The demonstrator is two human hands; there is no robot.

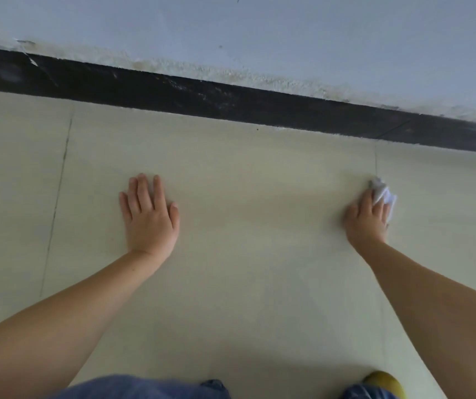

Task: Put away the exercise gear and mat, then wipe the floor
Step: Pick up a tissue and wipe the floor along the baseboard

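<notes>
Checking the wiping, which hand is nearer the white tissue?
Right. The right hand presses the crumpled white tissue on the floor; the left hand lies flat, far off.

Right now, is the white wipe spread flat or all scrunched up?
Scrunched up. The white wipe bunches in creased folds under the right hand, pressed on the floor.

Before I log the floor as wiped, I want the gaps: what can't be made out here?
- Head view: most of the white wad lies under the right hand; tissue or cloth, cannot tell.
- Floor under the left hand is covered.
- Yellow thing is cut off by the bottom edge.
- Baseboard ends are blurred.
- Floor wetness: not visible.
</notes>
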